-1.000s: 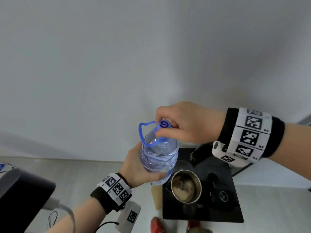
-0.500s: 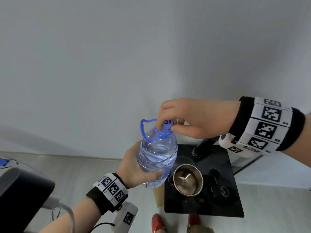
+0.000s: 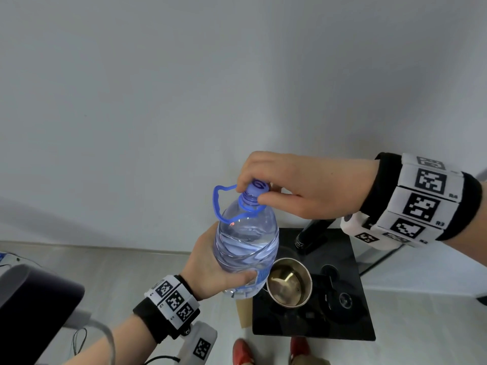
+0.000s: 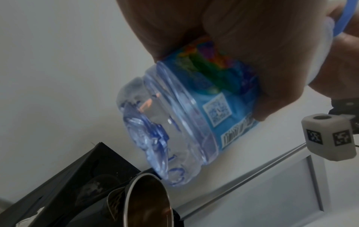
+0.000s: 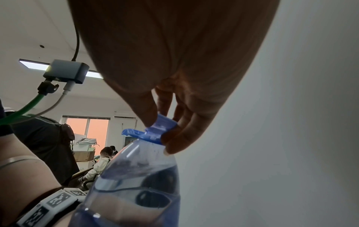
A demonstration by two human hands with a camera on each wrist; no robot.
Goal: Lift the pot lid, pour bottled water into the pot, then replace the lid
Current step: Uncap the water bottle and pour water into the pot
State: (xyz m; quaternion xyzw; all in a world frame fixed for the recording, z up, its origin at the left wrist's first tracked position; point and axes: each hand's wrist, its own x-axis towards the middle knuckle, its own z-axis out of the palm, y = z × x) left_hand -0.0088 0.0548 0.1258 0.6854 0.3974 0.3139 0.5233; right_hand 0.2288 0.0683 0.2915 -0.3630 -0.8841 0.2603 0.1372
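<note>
Bottle (image 3: 246, 248): held upright in the air, above and just left of the open pot; it is mostly full of water.
Cap (image 3: 257, 186): blue, seated on the neck, with a blue carry loop (image 3: 221, 204) hanging off the collar to the side away from the right hand.
Right hand (image 3: 303, 185): thumb and fingertips curled round the cap in a pinch from above; whether the cap is loose yet cannot be told.
Left hand (image 3: 210, 267): wrapped round the lower body over the label, fingers closed firmly on it.
Pot (image 3: 289, 285): steel, uncovered, standing on a black hob (image 3: 350, 327) below the left-hand grip; the lid (image 3: 340, 301) appears to be the dark piece lying on the hob just beyond the pot.
Step in hand: unscrewing the cap, as judged from the pinch.
Doing it well: the lower grip should hold without squeezing, since a soft, full bottle may spill at the neck once open; the loop should be kept clear of the turning fingers; the cap is best kept in the right hand during pouring.
Head view only: both hands, the pot and the lid together.
Left wrist view only: the bottle base (image 4: 155, 145) hanging clear above the pot rim, not touching.
Right wrist view only: the fingers (image 5: 180, 138) on the cap's ribbed side, and the waterline below the shoulder.
</note>
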